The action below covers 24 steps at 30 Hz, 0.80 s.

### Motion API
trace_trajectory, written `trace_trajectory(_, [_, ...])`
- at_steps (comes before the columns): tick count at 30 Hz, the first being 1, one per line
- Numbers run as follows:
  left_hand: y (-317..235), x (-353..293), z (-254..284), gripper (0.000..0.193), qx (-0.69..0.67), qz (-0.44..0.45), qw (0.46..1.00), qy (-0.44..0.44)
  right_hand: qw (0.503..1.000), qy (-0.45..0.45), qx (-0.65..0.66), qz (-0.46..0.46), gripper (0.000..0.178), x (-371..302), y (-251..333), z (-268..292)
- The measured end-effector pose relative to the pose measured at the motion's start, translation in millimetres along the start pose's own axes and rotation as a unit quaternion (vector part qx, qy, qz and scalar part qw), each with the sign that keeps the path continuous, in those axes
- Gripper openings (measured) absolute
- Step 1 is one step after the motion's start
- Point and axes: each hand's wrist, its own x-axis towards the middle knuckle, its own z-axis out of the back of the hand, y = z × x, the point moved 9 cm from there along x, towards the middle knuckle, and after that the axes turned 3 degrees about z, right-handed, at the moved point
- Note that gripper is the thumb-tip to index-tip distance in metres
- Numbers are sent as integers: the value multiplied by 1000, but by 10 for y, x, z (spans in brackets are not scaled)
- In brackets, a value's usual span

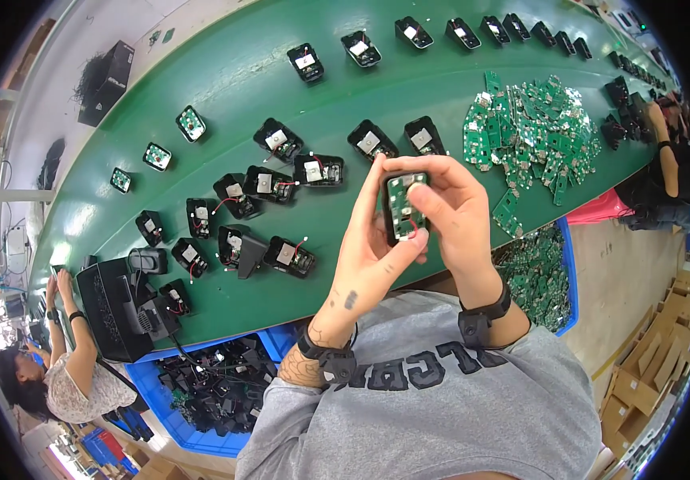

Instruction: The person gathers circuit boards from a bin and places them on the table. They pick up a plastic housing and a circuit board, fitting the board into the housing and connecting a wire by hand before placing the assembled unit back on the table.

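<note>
Between both hands I hold a small black plastic housing [389, 210], tilted toward me, with a green circuit board [401, 205] at its open face. My left hand [367, 234] wraps the housing's left side, its thumb near a red wire at the lower end. On the right side, my right hand [459, 210] grips it with the thumb lying over the board. Just beyond my hands stand two open black housings [372, 142] with white parts inside. To the left sit several more open housings [270, 185] with red wires.
A heap of green boards [533, 128] lies to the right on the green table [345, 100]. Black housings line the far side. Blue bins of black parts [217, 384] and boards [537, 272] stand at the near edge. Co-workers are at the left [73, 376] and far right [669, 152].
</note>
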Motion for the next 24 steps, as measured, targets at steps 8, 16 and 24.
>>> trace_trajectory(8, [6, -71, -30, 76, 27, 48, 998, 2, 955, 59, -223, 183, 26, 9, 352, 24])
trace_trajectory(16, [51, -110, -155, 73, 11, 75, 997, 25, 908, 20, -317, 271, 21, -60, 642, 36])
trace_trajectory(24, [99, -111, -200, 70, -9, 67, 997, 39, 794, -13, -423, 436, 22, -207, 732, -90])
